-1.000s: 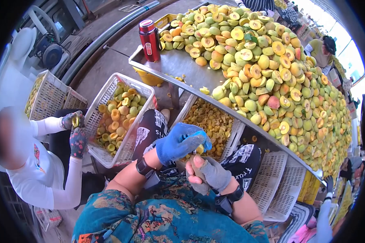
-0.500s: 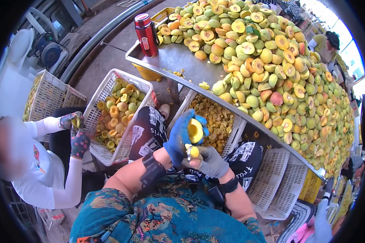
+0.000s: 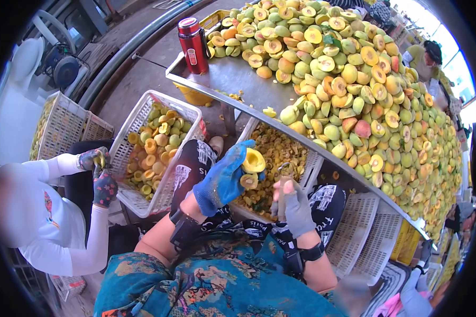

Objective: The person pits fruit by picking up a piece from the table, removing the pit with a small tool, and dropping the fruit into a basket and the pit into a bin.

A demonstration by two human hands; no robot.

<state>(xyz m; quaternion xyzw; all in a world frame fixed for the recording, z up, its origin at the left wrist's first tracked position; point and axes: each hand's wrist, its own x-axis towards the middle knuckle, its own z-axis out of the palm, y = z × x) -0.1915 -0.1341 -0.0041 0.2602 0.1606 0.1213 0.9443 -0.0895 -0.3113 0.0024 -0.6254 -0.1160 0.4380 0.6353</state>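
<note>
My left hand (image 3: 217, 182), in a blue glove, holds a yellow peach half (image 3: 254, 160) with its hollowed cut face showing. Just below that half is a brownish cut-out piece (image 3: 249, 181), over the crate between my knees. In a grey glove with bare fingertips, my right hand (image 3: 296, 206) is closed around a slim pitting knife (image 3: 282, 205) whose looped metal tip points up. The tip is apart from the peach half. Beneath both hands, a white crate (image 3: 314, 168) holds brownish-yellow scraps.
A metal table (image 3: 238, 79) bears a big heap of peach halves (image 3: 349, 87) and a red flask (image 3: 194, 47). To the left, a co-worker (image 3: 53, 211) works beside a white crate (image 3: 122, 124) of peach halves. White crates (image 3: 362, 232) stand at right.
My right hand has moved right and down with the pitting knife, away from the fruit. My left hand has turned, and the brownish piece now shows below the peach half.
</note>
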